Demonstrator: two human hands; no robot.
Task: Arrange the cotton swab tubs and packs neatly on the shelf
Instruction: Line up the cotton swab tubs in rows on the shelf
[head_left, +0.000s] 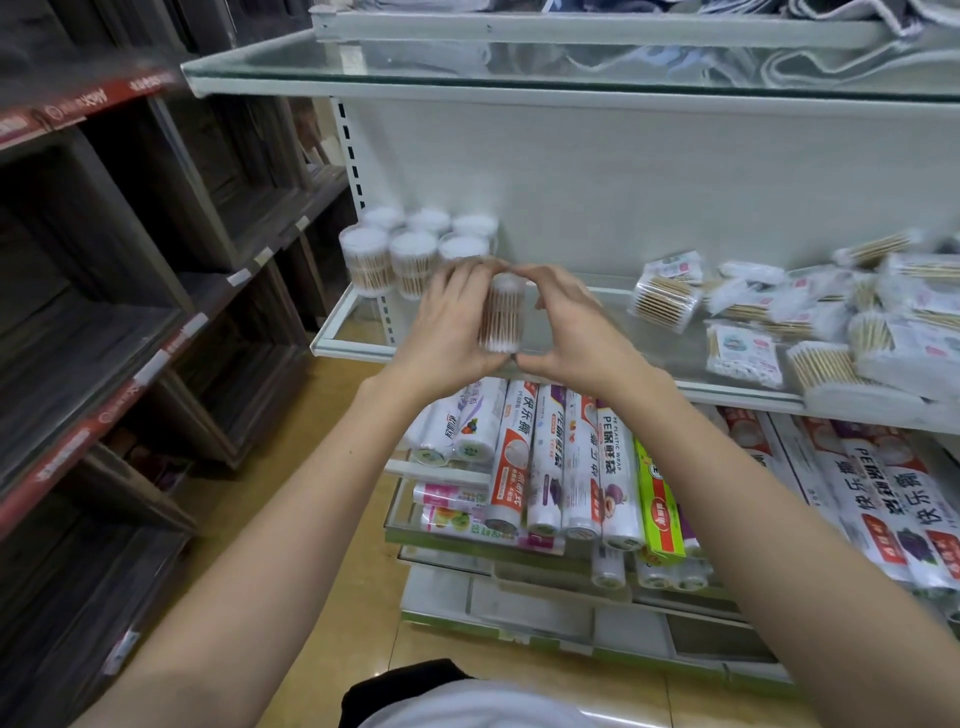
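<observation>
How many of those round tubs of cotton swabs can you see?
7. Six stand grouped at the shelf's left end, three in front and three behind. The seventh tub is held between the left hand and right hand. Others may be hidden.

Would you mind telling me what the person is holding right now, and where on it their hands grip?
A cotton swab tub, gripped by both hands: the left hand round its left side, the right hand round its right, thumbs below.
</observation>
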